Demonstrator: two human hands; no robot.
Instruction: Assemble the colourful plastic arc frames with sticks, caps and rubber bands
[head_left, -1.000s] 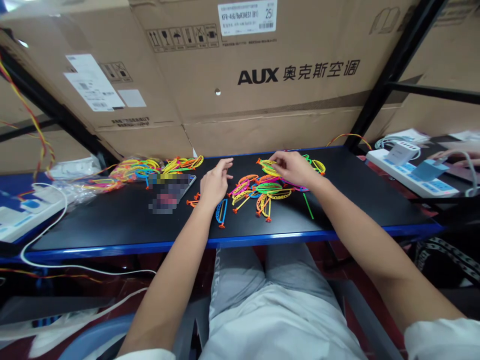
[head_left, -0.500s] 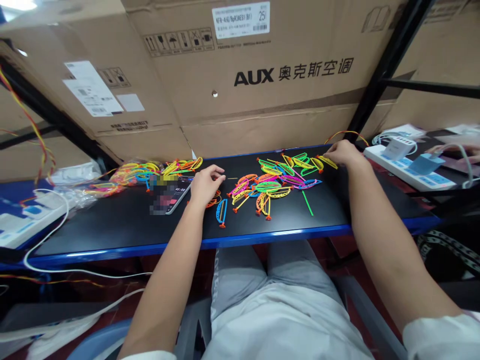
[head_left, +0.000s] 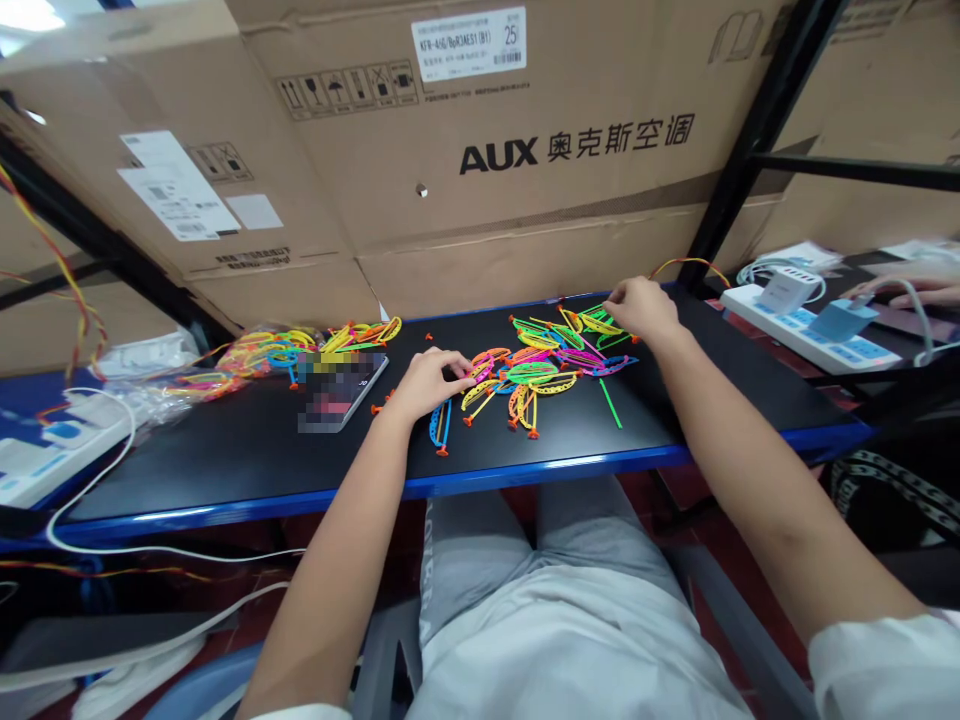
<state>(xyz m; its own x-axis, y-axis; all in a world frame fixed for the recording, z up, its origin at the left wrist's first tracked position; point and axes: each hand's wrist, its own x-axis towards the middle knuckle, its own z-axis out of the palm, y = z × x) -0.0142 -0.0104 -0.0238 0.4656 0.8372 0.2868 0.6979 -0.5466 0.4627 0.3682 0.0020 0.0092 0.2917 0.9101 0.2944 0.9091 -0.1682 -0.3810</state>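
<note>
Left hand (head_left: 431, 385) half-curled at the near edge of the neon plastic arc pieces (head_left: 544, 365); right hand (head_left: 641, 308) narrow at their far edge (holding? can't tell). Pieces lie spread on the worktop (head_left: 225, 450), likely for easy picking.

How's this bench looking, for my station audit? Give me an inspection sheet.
surface: black bench top with a blue front edge.
job's things: neon plastic arc pieces heaped mid-bench; a blue arc piece lies apart, below the left hand; a green rod lies beside the heap.
clutter: a phone with a blurred screen; a plastic bag with more arc pieces at left.
grippers: left hand at the heap's near edge, right hand at its far side; whether either holds a piece cannot be told.
cables: white cable at left; red-and-yellow wire upper left; white power strip at right.
surroundings: AUX cardboard carton; black metal rack upright; a co-worker's hand at far right.
</note>
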